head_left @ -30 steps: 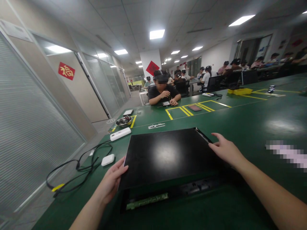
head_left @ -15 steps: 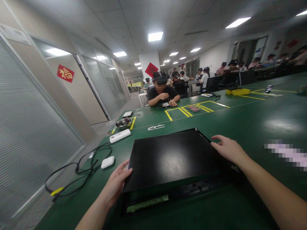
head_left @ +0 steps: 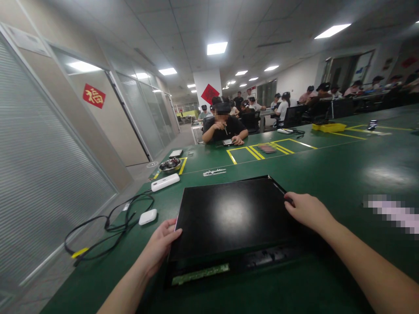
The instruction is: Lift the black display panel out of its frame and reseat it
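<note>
Our left hand [head_left: 159, 245] clamps the left edge of a black screen [head_left: 212, 226], thumb on its face, fingers behind. The screen lies between our hands, over a black frame [head_left: 268, 256] on the green table [head_left: 347, 174]. Our right hand [head_left: 308, 212] pinches the frame's right rim, just beside the screen.

Dark green, smooth-topped table [head_left: 330, 174] — yellow tape outlines [head_left: 255, 152] mark its far side. Near side holds a black rectangular frame [head_left: 268, 256]. Left: looped black cable [head_left: 107, 223], small white rounded case [head_left: 148, 216], long white rounded device [head_left: 165, 182]. Beyond — round shiny metal bowl [head_left: 170, 170], thin white strips [head_left: 214, 172], shallow yellow tray [head_left: 329, 128].
</note>
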The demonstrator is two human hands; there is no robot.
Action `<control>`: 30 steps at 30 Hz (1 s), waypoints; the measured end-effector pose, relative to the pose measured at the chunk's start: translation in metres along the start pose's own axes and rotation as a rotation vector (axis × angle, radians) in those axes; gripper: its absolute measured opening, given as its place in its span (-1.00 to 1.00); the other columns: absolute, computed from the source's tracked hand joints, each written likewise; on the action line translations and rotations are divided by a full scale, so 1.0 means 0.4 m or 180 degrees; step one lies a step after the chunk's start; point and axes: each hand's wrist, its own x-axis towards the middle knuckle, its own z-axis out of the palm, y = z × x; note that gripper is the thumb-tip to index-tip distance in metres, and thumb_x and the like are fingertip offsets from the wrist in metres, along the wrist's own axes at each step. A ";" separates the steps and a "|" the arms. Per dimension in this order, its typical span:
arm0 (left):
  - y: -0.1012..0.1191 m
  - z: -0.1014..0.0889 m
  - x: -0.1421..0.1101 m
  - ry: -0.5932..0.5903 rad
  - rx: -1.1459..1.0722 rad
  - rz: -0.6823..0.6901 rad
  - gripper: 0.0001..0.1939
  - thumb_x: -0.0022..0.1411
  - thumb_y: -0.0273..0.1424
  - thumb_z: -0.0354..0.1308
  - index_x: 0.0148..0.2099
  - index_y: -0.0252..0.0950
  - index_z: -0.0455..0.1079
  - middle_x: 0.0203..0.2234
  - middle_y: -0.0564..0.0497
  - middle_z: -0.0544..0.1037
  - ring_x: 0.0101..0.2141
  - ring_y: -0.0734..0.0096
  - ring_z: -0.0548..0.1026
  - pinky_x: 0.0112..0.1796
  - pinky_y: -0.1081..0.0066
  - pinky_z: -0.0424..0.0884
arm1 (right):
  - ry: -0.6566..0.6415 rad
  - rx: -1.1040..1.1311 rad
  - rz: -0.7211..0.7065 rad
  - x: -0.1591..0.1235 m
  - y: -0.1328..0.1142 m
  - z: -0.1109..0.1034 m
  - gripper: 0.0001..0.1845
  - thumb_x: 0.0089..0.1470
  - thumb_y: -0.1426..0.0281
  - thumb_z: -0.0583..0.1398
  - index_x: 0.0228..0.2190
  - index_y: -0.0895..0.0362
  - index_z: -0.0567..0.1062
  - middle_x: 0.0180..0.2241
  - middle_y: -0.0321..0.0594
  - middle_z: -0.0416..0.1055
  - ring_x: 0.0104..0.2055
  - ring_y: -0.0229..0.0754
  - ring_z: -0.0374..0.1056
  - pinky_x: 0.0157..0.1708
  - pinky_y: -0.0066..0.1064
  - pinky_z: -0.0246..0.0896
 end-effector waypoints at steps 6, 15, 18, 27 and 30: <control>-0.010 0.000 -0.001 -0.0011 0.0064 0.0195 -0.44 -0.08 -0.39 0.48 -0.08 -0.23 0.27 -0.32 -0.06 0.70 -0.26 0.05 0.68 -0.31 0.28 0.55 | 0.0023 -0.0023 0.0005 0.001 0.003 0.000 -0.60 0.18 0.27 0.04 -0.10 0.07 0.61 -0.16 -0.04 0.60 -0.17 0.06 0.52 -0.24 -0.23 0.29; -0.012 0.004 -0.010 0.0069 0.0305 0.0297 -0.53 -0.05 -0.29 0.44 -0.13 -0.21 0.32 -0.28 -0.05 0.68 -0.24 0.08 0.66 -0.23 0.23 0.52 | -0.0002 0.0213 0.0091 0.018 0.039 0.002 -0.60 0.17 0.20 0.05 -0.14 -0.01 0.62 -0.17 -0.17 0.61 -0.14 0.03 0.51 -0.27 -0.28 0.27; 0.010 -0.001 -0.018 0.0346 0.0915 0.0460 -0.49 -0.08 -0.20 0.44 -0.09 -0.23 0.42 -0.15 -0.12 0.64 -0.07 -0.04 0.58 -0.13 0.18 0.49 | 0.0036 0.0247 0.0083 0.024 0.051 0.007 -0.59 0.16 0.19 0.05 -0.14 0.00 0.63 -0.19 -0.18 0.61 -0.17 0.03 0.51 -0.30 -0.28 0.26; -0.027 0.020 -0.013 0.0659 0.4168 0.1056 -0.56 0.11 -0.14 0.19 -0.05 -0.31 0.50 0.28 -0.35 0.31 0.27 -0.29 0.17 0.20 -0.15 0.09 | 0.0050 0.0188 0.0111 0.026 0.049 0.010 -0.58 0.13 0.20 0.06 -0.15 0.02 0.64 -0.18 -0.12 0.61 -0.18 0.07 0.51 -0.28 -0.23 0.30; -0.047 0.043 -0.025 0.0359 0.4380 0.1166 -0.46 0.26 -0.20 0.04 0.18 -0.41 0.40 0.32 -0.38 0.25 0.31 -0.22 0.13 0.23 -0.10 0.02 | 0.0021 0.0148 0.0112 0.027 0.048 0.009 -0.58 0.13 0.20 0.06 -0.15 0.03 0.65 -0.18 -0.08 0.61 -0.19 0.10 0.50 -0.29 -0.20 0.31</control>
